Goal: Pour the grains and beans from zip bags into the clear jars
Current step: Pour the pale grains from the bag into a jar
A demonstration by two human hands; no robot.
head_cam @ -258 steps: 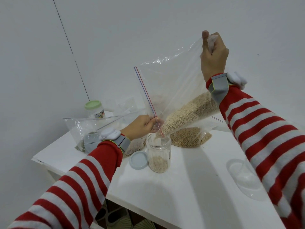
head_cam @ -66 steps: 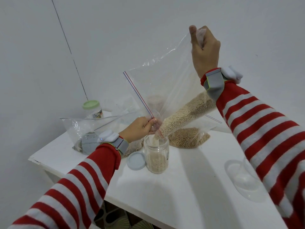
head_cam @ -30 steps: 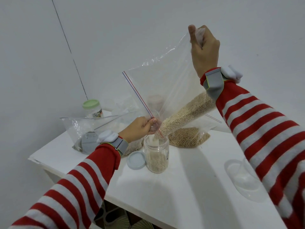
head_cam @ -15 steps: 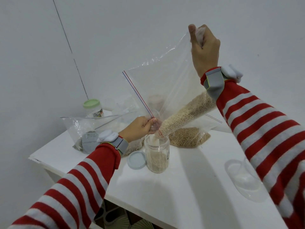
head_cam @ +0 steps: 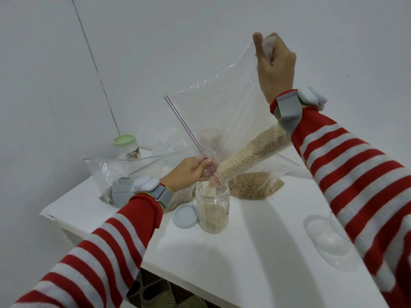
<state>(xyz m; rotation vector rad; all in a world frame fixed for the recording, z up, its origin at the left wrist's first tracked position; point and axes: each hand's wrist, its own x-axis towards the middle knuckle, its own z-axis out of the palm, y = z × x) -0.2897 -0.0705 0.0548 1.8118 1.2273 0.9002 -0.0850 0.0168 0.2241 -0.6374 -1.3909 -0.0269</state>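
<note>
You held the zip bag tilted in the air above the table. Its long axis ran from about 1 o'clock, at the raised corner, down to about 7 o'clock, where one corner of its mouth pointed into the clear jar. The red and blue zip line ran from 11 o'clock down to 5 o'clock and ended at your left hand. The grains lay in a band along the lower edge of the bag, sloping from 2 o'clock toward 8 o'clock, with their lower end at the mouth of the jar. Your right hand was high at 1 o'clock, its fingers clenched round the bunched upper corner of the bag and the thumb standing straight up. Your left hand was low, just at 10 o'clock of the jar's mouth, and its curled fingers and thumb pinched the bag's mouth at the end of the zip line. The jar stood upright on the table, partly filled with pale grains. A blue-grey lid lay flat just beside it at 9 o'clock. A second bag with rounder beans lay at 1 o'clock of the jar, behind the held bag. At 10 o'clock, well apart, stood a green-lidded jar, and before it a limp bag with a little dark content. At 4 o'clock of the jar, partly hidden by your right sleeve, lay something clear that I could not identify.
</note>
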